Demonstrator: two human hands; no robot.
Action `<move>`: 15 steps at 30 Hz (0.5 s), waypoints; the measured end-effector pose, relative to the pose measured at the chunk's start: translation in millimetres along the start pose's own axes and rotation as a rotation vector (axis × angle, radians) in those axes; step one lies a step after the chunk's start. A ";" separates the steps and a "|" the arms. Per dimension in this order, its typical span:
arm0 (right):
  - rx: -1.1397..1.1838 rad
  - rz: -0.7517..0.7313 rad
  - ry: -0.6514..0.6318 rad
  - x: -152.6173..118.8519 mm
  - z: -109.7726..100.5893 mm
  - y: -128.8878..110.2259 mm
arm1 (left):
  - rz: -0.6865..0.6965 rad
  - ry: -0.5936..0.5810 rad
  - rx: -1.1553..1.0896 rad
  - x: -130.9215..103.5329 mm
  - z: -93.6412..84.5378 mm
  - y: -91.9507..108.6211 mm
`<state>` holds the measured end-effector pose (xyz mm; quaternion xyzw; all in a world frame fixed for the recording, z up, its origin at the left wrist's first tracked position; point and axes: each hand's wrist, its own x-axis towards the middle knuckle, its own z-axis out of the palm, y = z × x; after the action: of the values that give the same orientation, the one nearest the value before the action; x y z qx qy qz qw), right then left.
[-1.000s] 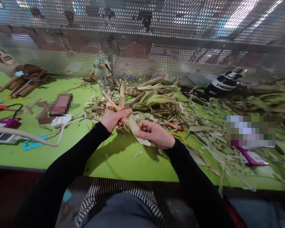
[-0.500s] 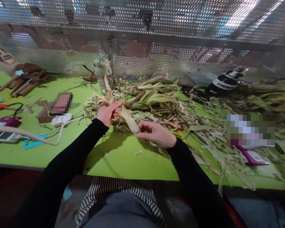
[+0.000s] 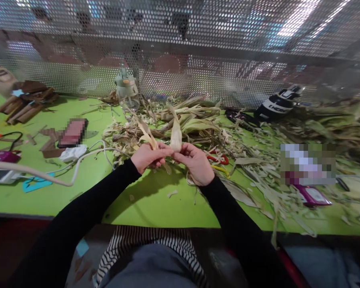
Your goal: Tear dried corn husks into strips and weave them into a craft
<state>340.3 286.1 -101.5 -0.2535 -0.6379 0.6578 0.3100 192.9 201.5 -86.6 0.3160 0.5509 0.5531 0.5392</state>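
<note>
Two bare hands meet over a green table (image 3: 156,212). From my remote seat I see the right hand (image 3: 196,162) pinching a pale husk (image 3: 176,134) by its lower end, thumb against fingers. The left hand (image 3: 150,156) is closed on a tan strip (image 3: 148,134), its thumb reaching toward the husk's base; whether the two touch, I cannot tell. The husk stands nearly upright between the hands, raised in front of a heap (image 3: 198,126) of dry leaves.

I judge the husk to be very light, thin and papery: stiff enough along its length to stand from a pinch, soft enough to fold across. It looks dry, so I expect it to grip well rather than slip, but it could split along the grain under a sideways pull. I would take it flat at the broad base, between thumb and fingertip, pressing lightly and sparing the tip.

Cream and almost white near the fingers, the husk narrows upward to a duller, straw-coloured point that leans left. The strip is narrower and browner, slanting up and left from the fist, its upper end ragged.
</note>
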 end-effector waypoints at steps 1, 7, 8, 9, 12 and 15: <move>-0.024 0.002 -0.008 -0.2 0.0 0.4 | 0.017 0.006 0.026 -0.9 2.3 -0.6; -0.246 -0.077 -0.060 -3.7 -0.3 -4.9 | 0.044 0.039 0.117 -5.3 7.4 3.7; -0.259 -0.086 -0.045 -4.0 0.1 -5.3 | 0.034 0.042 0.129 -5.6 8.0 4.5; -0.264 -0.092 -0.031 -4.3 0.6 -5.3 | 0.026 0.046 0.140 -5.8 8.5 5.1; -0.267 -0.105 -0.022 -4.0 1.9 -2.9 | 0.034 0.055 0.160 -5.3 10.0 5.1; -0.302 -0.118 -0.030 -3.1 2.3 0.5 | 0.075 0.051 0.179 -4.1 10.5 1.2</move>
<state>340.7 282.2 -102.1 -0.2494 -0.7479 0.5389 0.2968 203.4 200.7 -82.5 0.3689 0.5994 0.5296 0.4735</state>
